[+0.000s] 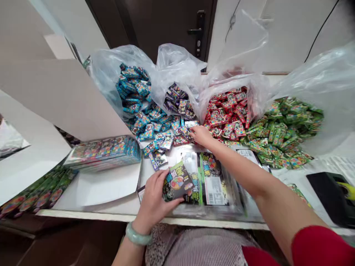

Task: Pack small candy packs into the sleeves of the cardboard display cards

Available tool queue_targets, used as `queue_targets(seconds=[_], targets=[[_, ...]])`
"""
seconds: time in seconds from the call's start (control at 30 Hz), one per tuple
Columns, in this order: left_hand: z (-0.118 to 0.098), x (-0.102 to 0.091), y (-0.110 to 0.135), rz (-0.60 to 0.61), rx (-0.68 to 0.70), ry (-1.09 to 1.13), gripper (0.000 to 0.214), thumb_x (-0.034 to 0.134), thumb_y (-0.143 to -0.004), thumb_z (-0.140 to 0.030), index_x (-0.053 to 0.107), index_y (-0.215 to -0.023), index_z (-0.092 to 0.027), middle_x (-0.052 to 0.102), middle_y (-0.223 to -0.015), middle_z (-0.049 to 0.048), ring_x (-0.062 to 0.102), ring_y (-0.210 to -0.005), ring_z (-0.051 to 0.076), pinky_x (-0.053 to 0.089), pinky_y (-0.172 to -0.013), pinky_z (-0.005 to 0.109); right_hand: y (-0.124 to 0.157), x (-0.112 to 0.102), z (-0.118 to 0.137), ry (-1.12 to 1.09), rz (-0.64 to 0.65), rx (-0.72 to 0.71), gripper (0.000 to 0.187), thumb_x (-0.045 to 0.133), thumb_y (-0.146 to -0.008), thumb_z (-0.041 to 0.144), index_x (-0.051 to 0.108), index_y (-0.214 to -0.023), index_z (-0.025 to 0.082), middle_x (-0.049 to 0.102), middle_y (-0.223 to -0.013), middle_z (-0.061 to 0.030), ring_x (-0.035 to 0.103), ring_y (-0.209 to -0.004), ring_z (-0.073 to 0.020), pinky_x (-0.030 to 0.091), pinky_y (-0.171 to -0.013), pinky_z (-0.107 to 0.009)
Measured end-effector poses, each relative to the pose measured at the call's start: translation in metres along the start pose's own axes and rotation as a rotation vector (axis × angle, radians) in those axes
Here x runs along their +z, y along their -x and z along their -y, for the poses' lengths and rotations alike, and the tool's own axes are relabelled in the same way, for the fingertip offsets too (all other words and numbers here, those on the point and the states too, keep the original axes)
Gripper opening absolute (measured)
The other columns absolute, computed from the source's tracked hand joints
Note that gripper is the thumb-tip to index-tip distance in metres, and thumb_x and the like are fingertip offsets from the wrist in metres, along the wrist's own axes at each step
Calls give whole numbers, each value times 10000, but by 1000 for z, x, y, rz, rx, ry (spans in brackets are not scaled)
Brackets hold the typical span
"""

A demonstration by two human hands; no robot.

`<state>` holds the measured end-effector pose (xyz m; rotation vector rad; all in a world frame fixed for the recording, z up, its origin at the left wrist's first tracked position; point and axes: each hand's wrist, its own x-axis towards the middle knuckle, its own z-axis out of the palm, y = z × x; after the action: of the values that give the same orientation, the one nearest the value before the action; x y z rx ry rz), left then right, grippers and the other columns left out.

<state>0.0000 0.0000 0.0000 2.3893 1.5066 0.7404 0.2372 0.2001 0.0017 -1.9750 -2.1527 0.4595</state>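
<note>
The black packet (177, 181), printed in bright colours, is in the left hand (156, 195) above the near part of the table (111, 213), tilted, overlapping a flat pile of similar black packaging (213, 181) in clear film. The left hand comes up from the bottom edge, a pale green bangle (138, 235) at its wrist; it grips the packet, fingers along the left side and thumb extended under the lower edge. The right arm reaches diagonally inward from a red sleeve (318, 245), forearm passing over the pile and hiding some of it. The right hand (202, 136) points leftward, palm down, fingertips at the loose small packets (166, 142); whether it pinches one, I cannot tell.

Behind the hands, clear plastic bags (180, 55) stand side by side, spilling blue packets (134, 88), purple packets (180, 101), red packets (229, 111) and green packets (285, 135) forward. The loose ones crowd the space just beyond the black packet. To the left, an open white carton (111, 188) holds a row of colourful packs (108, 149), its raised flap blocking part of the view. At far right lies a black object (327, 195) with something yellow (347, 190) on it.
</note>
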Motion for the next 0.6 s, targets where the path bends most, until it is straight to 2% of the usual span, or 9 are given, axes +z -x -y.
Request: queue_targets(seconds=[0.1, 0.17, 0.3, 0.43, 0.53, 0.6], targets=[[4, 3, 5, -6, 8, -1, 861, 730, -698, -501, 313, -1380, -182, 464, -1295, 160, 458, -1206, 324, 435, -1002, 514, -19, 7, 13, 5, 13, 65, 419, 691, -754, 479, 686, -980, 126, 648, -1131, -201, 538, -1123, -328, 346, -957, -426], [6, 4, 6, -7, 1, 10, 856, 726, -706, -493, 304, -1388, -194, 460, -1300, 157, 459, -1210, 322, 435, -1003, 512, -26, 10, 17, -32, 14, 82, 441, 715, -716, 500, 681, -940, 121, 668, -1071, -194, 571, -1064, -330, 378, -915, -423], [11, 3, 5, -4, -28, 36, 855, 721, -708, -504, 298, -1394, -220, 456, -1309, 146, 453, -1223, 321, 419, -1019, 515, -19, 10, 14, -195, 16, 43, 356, 555, -841, 487, 651, -923, 154, 693, -944, -101, 628, -897, -243, 448, -759, -329], [14, 2, 3, -15, -66, 28, 846, 721, -704, -516, 313, -1385, -225, 465, -1306, 145, 461, -1214, 323, 422, -1011, 519, 15, -2, 0, -419, 73, -40, 261, 474, -892, 373, 610, -1003, 180, 691, -901, -37, 627, -743, -141, 472, -627, -246], [15, 2, 2, -30, -72, 26, 850, 730, -691, -523, 329, -1375, -217, 477, -1292, 147, 473, -1199, 325, 425, -1003, 519, 54, -17, -12, -671, 69, -169, 280, 523, -854, 320, 562, -1097, 188, 680, -973, -48, 630, -762, -134, 497, -654, -256], [16, 1, 2, -36, -64, 18, 850, 731, -687, -528, 338, -1373, -216, 482, -1283, 147, 478, -1191, 327, 426, -999, 520, 80, -27, -19, -565, -4, -219, 293, 542, -828, 282, 573, -1101, 177, 662, -1016, -78, 631, -839, -175, 495, -723, -301]])
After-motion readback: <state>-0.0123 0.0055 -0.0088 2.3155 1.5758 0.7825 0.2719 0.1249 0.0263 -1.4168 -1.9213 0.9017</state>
